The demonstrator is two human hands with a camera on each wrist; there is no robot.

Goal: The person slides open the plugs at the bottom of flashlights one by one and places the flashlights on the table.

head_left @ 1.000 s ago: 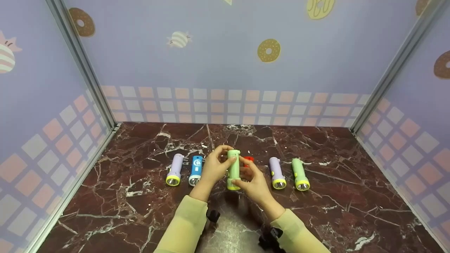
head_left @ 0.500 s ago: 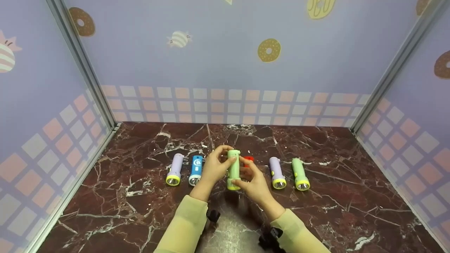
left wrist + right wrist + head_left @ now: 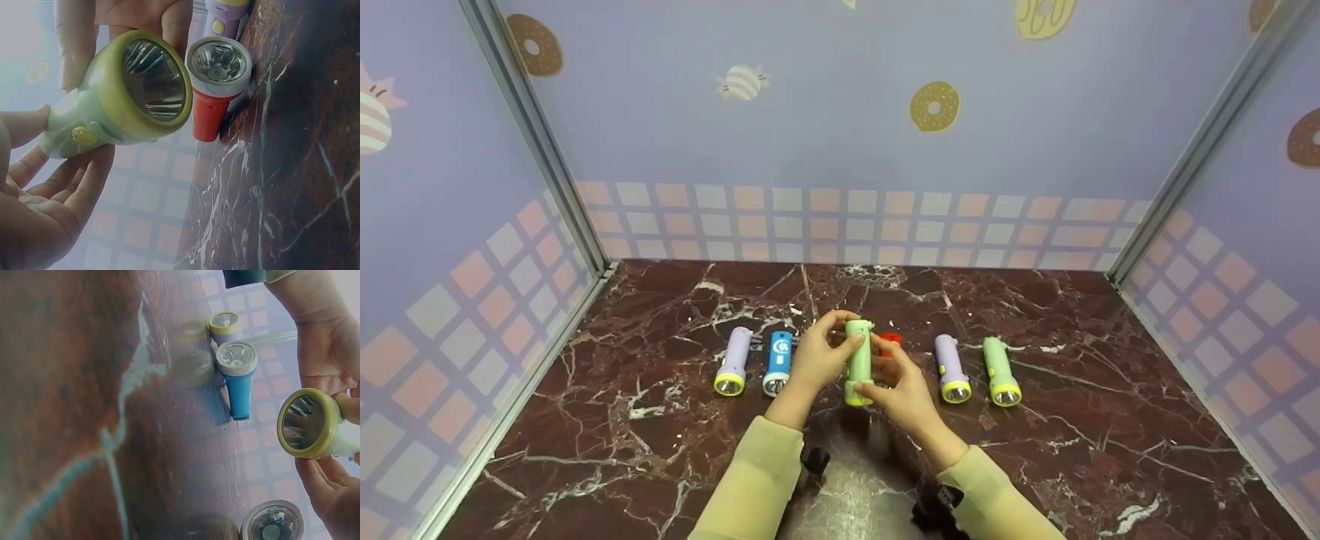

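Both hands hold one light green flashlight [image 3: 858, 364] with a yellow lens ring, raised over the table, its lens end toward the person. My left hand [image 3: 819, 356] grips the tail half, thumb across the barrel. With thumb and fingers my right hand [image 3: 901, 390] pinches it near the head. In the left wrist view the flashlight [image 3: 135, 90] shows its reflector and a yellow switch [image 3: 84, 135]; the bulb looks unlit. Behind the right hand lies a red flashlight [image 3: 891, 341], mostly covered in the head view, its white-ringed head [image 3: 219, 64] visible from the left wrist.
On the dark red marble table [image 3: 660, 450], a purple flashlight [image 3: 733, 361] and a blue one [image 3: 778, 362] lie to the left. Another purple flashlight [image 3: 952, 367] and a second green one [image 3: 1001, 371] lie to the right. Patterned panels [image 3: 840, 135] enclose the back and sides.
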